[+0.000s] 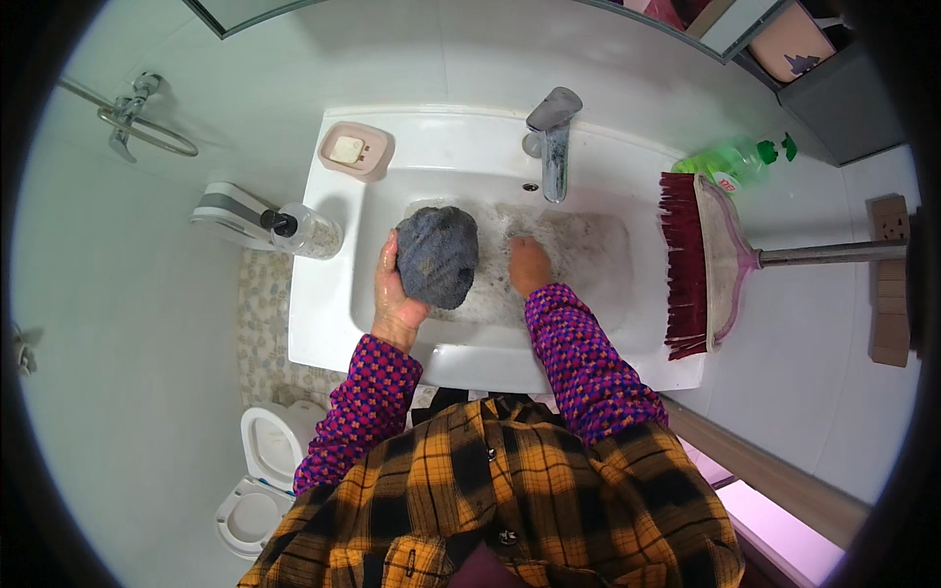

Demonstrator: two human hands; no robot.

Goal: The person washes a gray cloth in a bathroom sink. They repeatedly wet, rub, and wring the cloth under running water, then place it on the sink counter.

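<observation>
My left hand (397,290) holds a bunched, wet-looking grey terry cloth (439,257) above the left part of the white washbasin (617,351). A small brownish patch shows on the cloth. Grey, murky water (588,257) with dark specks and some foam stands in the bowl. My right hand (529,266) reaches down into this water near the middle of the basin. Its fingertips are hidden, so whether it grips anything does not show. Behind it rises the chrome faucet (556,147), over the basin's back edge.
On the back left corner sits a pink soap dish (376,165) with a soap bar (346,150). A clear pump bottle (316,234) stands at the left edge. To the right are a dark-red broom (687,264) and a green soap bottle (735,162). A toilet (273,441) is lower left.
</observation>
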